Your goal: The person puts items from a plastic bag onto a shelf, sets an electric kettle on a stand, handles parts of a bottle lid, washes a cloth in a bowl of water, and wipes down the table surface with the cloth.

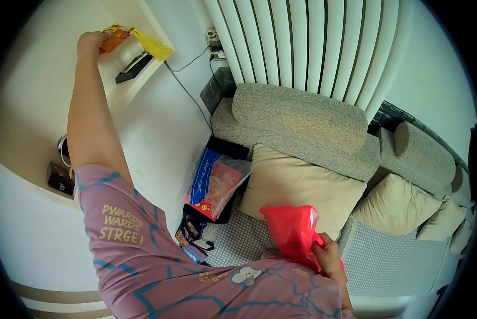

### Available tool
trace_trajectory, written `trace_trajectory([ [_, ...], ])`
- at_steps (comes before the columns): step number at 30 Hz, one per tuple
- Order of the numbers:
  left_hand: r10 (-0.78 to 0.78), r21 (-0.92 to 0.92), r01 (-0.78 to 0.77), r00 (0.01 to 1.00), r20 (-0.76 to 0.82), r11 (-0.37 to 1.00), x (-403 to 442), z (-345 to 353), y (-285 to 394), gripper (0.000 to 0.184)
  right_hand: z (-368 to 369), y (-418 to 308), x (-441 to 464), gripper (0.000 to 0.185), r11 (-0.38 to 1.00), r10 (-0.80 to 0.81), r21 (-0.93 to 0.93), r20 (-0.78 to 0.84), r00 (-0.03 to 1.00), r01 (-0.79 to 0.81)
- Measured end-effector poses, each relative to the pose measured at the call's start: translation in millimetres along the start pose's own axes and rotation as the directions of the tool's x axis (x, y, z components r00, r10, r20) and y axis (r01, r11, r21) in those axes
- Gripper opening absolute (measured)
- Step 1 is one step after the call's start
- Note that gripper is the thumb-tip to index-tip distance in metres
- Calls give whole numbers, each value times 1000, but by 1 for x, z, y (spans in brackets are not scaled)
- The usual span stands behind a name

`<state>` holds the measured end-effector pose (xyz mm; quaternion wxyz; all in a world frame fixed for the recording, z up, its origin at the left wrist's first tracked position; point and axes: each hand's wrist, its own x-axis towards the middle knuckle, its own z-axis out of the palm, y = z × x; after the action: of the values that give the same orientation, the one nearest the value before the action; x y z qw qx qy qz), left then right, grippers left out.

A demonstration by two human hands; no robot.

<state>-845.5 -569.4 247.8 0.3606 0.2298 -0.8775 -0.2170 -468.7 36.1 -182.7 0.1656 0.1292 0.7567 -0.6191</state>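
Seen from above through a round wide-angle lens, a person in a mauve printed T-shirt (pixel 143 266) stretches the left arm to a cream wall shelf (pixel 160 33) and holds the right arm low over a sofa with a pale woven seat (pixel 238 239). The left hand (pixel 91 42) is closed by its fingers on a crinkled orange-and-yellow plastic packet (pixel 116 40), whose bright yellow end spreads out near the shelf's edge. Beside the packet is a dark, flat-sided object with a pale, shiny part (pixel 135 69), too unclear to name. The right hand (pixel 329 255) grips a glossy red plastic bag (pixel 291 226) by its gathered side, in front of a large cream cushion (pixel 302 186); whether anything is inside cannot be told. To the left of that cushion is a clear plastic bag with a blue band and pink contents (pixel 217 183). The packet is held at full reach, so a small slip of the fingers could drop it over the shelf's edge, and its loose yellow end could catch the dark object and tip or drag it off. The red bag looks thin and slippery and is held at one side only, so its mouth could fold shut or it could sag, and anything in it might slide out. Thin cables (pixel 188 95) run down the wall near the shelf and could snag a sweeping arm.
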Motion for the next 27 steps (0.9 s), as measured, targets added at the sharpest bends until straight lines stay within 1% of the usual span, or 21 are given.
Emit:
trace_trajectory([
  [1, 8, 38, -8, 1000, -11, 999, 4, 1, -1, 43, 0, 1, 2, 16, 1000, 4, -11, 0, 1000, -4],
  [2, 9, 37, -8, 1000, -8, 999, 7, 3, -2, 43, 0, 9, 6, 16, 1000, 6, -11, -1, 1000, -7],
  [4, -63, 169, 76, 995, -83, 983, -1, 0, 3, 42, 2, 26, 14, 16, 1000, -31, -3, 10, 999, 31],
  [5, -64, 171, 77, 995, -81, 982, -7, -1, 6, 42, 3, 27, 15, 16, 1000, -28, -4, 11, 1000, 28],
  [7, -78, 211, 100, 991, -109, 972, -26, -4, 16, 42, 6, 15, 14, 16, 996, 67, 55, 28, 997, -68],
  [8, -80, 214, 102, 991, -108, 972, -33, -5, 20, 42, 8, 10, 13, 16, 996, 70, 54, 31, 997, -72],
  [10, -65, 293, 90, 993, -95, 952, -39, -5, 26, 45, 9, 5, 13, 16, 990, 108, 91, 42, 993, -111],
  [11, -67, 293, 92, 993, -94, 952, -39, -4, 25, 45, 9, 11, 15, 16, 990, 109, 89, 42, 993, -112],
  [13, -2, 308, 43, 991, -132, 951, -38, -2, 21, 48, 9, 18, 21, 15, 1000, 23, 8, 44, 999, -24],
  [14, -5, 309, 46, 991, -132, 950, -39, -1, 19, 48, 9, 19, 20, 15, 1000, 24, 6, 47, 999, -24],
  [16, 93, 405, -3, 975, -203, 914, -45, 3, 22, 49, 12, -6, 15, 15, 986, 144, 81, 50, 988, -148],
  [20, 33, 371, 38, 982, -183, 928, -55, 1, 27, 50, 10, -1, 20, 15, 990, 131, 50, 70, 989, -135],
  [22, 41, 410, 30, 986, -163, 911, -52, -2, 29, 53, 11, 7, 24, 15, 999, 35, -12, 66, 997, -35],
  [23, 43, 414, 29, 986, -164, 910, -44, -3, 28, 53, 11, 8, 24, 15, 999, 35, -10, 70, 997, -35],
  [24, 0, 344, -1, 1000, 2, 939, -40, -5, 30, 60, 12, 3, 24, 15, 998, 68, 13, 78, 995, -69],
  [25, -31, 266, -16, 985, 172, 964, -37, -5, 29, 68, 12, 0, 24, 15, 994, 100, 33, 85, 991, -104],
  [26, -33, 267, -14, 985, 170, 964, -41, 3, 21, 68, 11, 1, 24, 15, 994, 100, 32, 87, 991, -103],
  [27, 26, 164, -38, 997, 76, 986, -71, 14, 24, 78, 10, 4, 26, 17, 997, 82, -4, 106, 991, -82],
])
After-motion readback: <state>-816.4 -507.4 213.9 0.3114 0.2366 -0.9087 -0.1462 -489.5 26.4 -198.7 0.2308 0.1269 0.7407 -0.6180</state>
